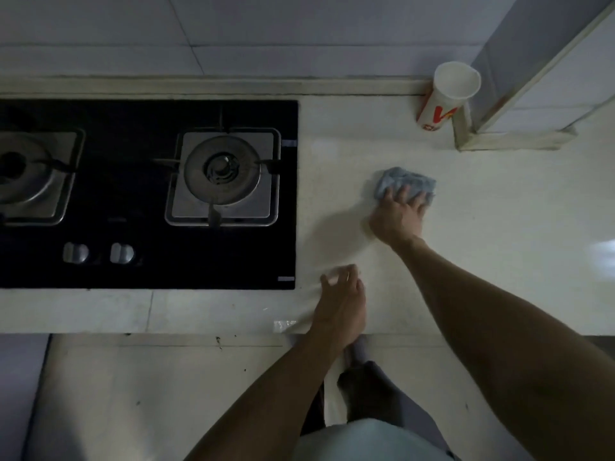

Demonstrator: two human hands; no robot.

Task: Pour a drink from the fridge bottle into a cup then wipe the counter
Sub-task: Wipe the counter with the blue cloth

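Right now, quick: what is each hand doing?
Left hand: open, fingers loosely curled, holding nothing, at the counter's front edge.
Right hand: pressed flat on the blue cloth, fingers spread over it.

The scene is dim and slightly soft throughout. A glare patch shines on the bench (pixel 602 257) at right. Straight lines bow near the wide-angle edges.

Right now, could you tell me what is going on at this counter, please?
A person is wiping the counter. The right hand presses a blue cloth flat on it, right of the stove. The left hand rests near the front edge, holding nothing. A paper cup stands upright by the back wall.
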